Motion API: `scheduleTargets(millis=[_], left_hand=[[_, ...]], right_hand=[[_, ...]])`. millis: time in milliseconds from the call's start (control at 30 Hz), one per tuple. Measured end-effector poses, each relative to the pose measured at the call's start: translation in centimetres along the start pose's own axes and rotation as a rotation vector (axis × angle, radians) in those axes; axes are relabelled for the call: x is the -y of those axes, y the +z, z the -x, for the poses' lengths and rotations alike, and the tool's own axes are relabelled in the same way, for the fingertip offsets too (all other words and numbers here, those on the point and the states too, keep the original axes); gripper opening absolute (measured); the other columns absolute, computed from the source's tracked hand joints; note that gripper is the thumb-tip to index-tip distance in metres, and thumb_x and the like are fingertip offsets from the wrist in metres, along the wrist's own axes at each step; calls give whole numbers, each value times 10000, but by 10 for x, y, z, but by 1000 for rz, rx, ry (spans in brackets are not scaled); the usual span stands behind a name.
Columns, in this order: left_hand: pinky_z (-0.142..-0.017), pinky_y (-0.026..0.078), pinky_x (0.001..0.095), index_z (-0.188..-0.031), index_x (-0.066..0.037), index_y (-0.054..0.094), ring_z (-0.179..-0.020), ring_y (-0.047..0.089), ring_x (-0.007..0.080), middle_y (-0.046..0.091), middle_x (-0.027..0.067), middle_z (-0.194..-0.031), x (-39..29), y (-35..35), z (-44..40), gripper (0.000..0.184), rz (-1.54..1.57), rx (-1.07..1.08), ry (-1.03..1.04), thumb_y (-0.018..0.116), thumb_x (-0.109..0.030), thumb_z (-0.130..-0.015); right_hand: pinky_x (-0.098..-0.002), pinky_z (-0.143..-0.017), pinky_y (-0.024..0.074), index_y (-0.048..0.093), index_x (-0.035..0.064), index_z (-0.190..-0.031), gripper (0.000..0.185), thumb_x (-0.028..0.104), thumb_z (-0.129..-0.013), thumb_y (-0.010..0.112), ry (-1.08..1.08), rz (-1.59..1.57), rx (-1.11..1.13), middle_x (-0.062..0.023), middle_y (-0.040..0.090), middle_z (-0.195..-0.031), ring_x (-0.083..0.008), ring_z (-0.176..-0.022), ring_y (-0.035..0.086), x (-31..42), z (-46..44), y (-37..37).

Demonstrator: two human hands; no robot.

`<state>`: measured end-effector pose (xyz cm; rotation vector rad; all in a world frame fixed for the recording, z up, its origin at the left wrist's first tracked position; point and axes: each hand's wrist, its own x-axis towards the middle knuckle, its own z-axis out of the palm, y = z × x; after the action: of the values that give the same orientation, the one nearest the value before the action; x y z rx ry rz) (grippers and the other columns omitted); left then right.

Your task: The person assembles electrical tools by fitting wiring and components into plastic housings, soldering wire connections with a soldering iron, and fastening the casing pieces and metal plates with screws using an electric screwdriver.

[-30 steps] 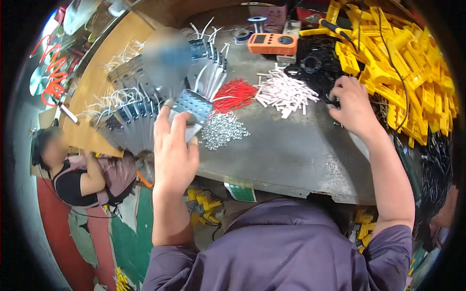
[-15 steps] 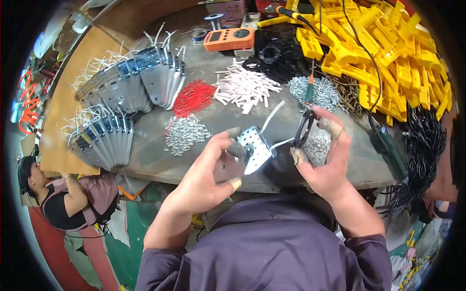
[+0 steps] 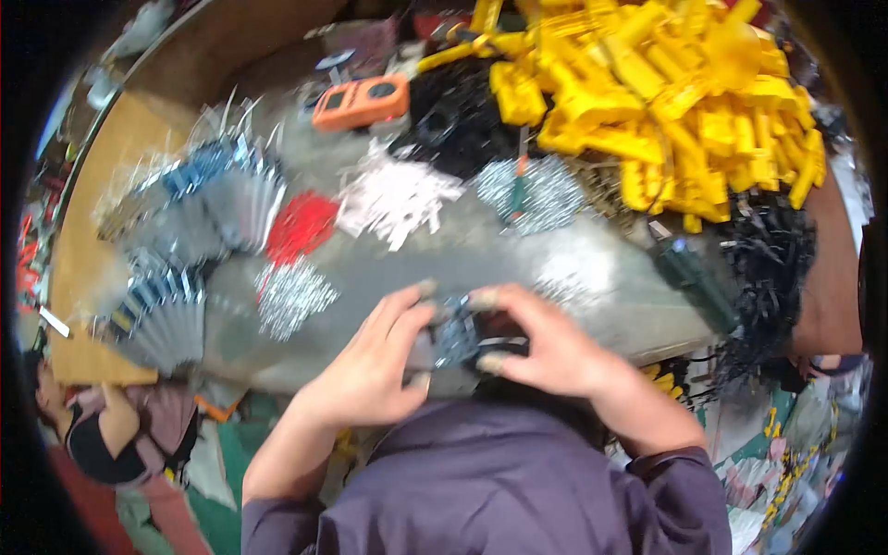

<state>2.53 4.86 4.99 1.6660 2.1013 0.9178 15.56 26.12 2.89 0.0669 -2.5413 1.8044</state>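
Between my two hands, low over the front of the bench, is a small perforated metal plate (image 3: 453,335), blurred by motion. My left hand (image 3: 375,356) curves around its left side, thumb and forefinger spread wide; the inner fingers that grip it are mostly hidden. From the right, my right hand (image 3: 555,351) pinches a black looped part (image 3: 502,344) against the plate, with finger and thumb bent toward each other. Pale covers wrap several fingertips. Whether the black part is seated on the plate, I cannot tell.
Behind my hands lie piles of silver pieces (image 3: 294,298), red sleeves (image 3: 302,227), white sleeves (image 3: 396,196) and screws (image 3: 546,194). Yellow housings (image 3: 666,102) heap up at the back right. Fanned metal plates (image 3: 166,319) stand left; a dark green tool (image 3: 694,277) lies right. A person sits at far left.
My hands have come together, lower and nearer my body. The black part has moved left from beside the plate to against it. The camera view has shifted and blurred.
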Motion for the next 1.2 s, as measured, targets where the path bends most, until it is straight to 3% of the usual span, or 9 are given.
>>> scheduleTargets(millis=[67,333,500,667,733,800,933,1067,1200], left_hand=[[-996,383,491,-1268,33,371,-1168,454,458,453,279,-1259,-10,8,-9,723,-8,-81,13,734,-93,-656],[-876,406,473,-1219,3,398,-1016,524,399,532,210,-1121,-19,25,-32,722,-104,-115,-18,796,-190,-649],[-812,424,475,-1224,-8,405,-930,537,414,541,197,-1043,-11,32,-30,734,-88,-171,13,805,-167,-629],[-843,429,465,-1222,-3,409,-961,544,399,549,198,-1064,-15,32,-29,722,-87,-149,-51,799,-160,-635],[-856,430,459,-1222,-3,411,-972,547,392,553,197,-1072,-15,32,-29,717,-95,-142,-83,798,-159,-639],[-876,431,450,-1225,-6,414,-989,551,380,563,189,-1081,-14,33,-28,720,-103,-130,-85,803,-164,-639],[-873,433,448,-1218,-8,422,-989,552,378,568,179,-1075,-13,35,-27,709,-100,-147,-82,805,-157,-639],[-877,435,446,-1218,-5,424,-1002,554,381,567,186,-1098,-12,35,-27,709,-131,-163,-49,808,-145,-638],[-912,423,487,-1228,17,375,-1047,518,431,504,246,-1172,-10,34,-28,764,-138,-182,58,811,-205,-642]], right_hand=[[-380,-970,446,465,15,-1257,560,80,-754,703,-132,86,-50,-171,512,-1166,-333,-1094,548,-2,4,-1],[-412,-1017,404,431,17,-1319,533,240,-878,631,54,44,185,-228,489,-1329,-366,-1247,477,15,11,-15],[-427,-965,444,424,8,-1307,527,224,-876,637,53,-154,137,-222,547,-1248,-382,-1152,547,8,9,-24],[-445,-943,451,461,34,-1281,471,253,-889,606,187,45,284,-232,567,-1222,-409,-1109,562,42,-2,-48],[-447,-919,467,534,37,-1197,383,140,-833,589,-30,825,-33,-193,607,-1142,-363,-1073,578,32,-11,-86],[-440,-909,468,554,33,-1163,364,7,-800,532,-219,1154,-452,-149,616,-1105,-337,-1014,585,25,-21,-149],[-415,-948,441,601,55,-1094,359,-26,-749,548,-53,1658,-529,-102,579,-1141,-310,-1120,511,35,-37,-244],[-403,-949,442,614,83,-1076,341,-14,-753,565,112,1706,-397,-105,574,-1133,-307,-1108,527,33,-55,-279],[-430,-967,438,606,69,-1130,322,56,-810,573,-214,1233,-806,-120,573,-1180,-329,-1097,568,24,-55,-307]])
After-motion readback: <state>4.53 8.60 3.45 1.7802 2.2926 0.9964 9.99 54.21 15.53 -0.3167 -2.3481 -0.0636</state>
